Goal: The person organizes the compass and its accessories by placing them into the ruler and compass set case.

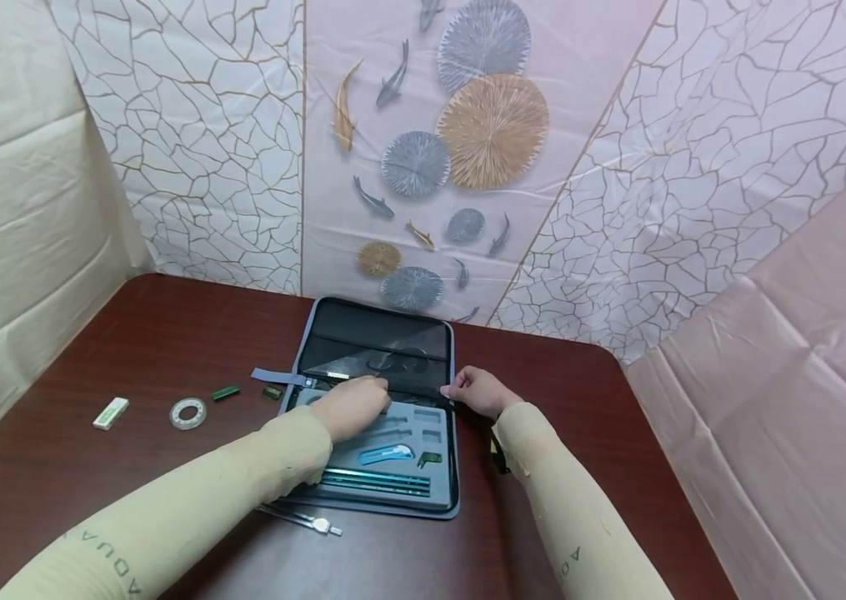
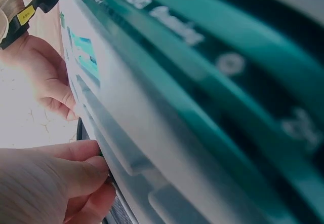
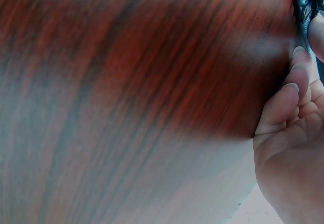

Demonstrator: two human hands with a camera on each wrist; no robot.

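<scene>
An open zippered case (image 1: 457,492) lies on the table with its dark mesh lid (image 1: 373,333) folded back. Its grey foam tray (image 1: 340,457) holds a blue utility knife (image 1: 385,454), a small green piece (image 1: 429,458) and a row of green pencils (image 1: 373,481). Over the tray's upper part, my left hand (image 1: 353,407) has thumb and fingers curled together. In the left wrist view, that hand (image 2: 61,183) pinches a small dark thing, mostly hidden by the fingertips. My right hand (image 1: 481,392) pinches the case's right edge by the hinge; the right wrist view shows its fingers (image 3: 283,105) against the fabric edge.
Left of the case lie a white eraser (image 1: 111,413), a clear round ring (image 1: 201,414), a green stick-like piece (image 1: 225,392) and a small dark-green block (image 1: 272,392). A silver metal tool (image 1: 306,521) lies before the case. A strap (image 1: 276,377) sticks out leftward.
</scene>
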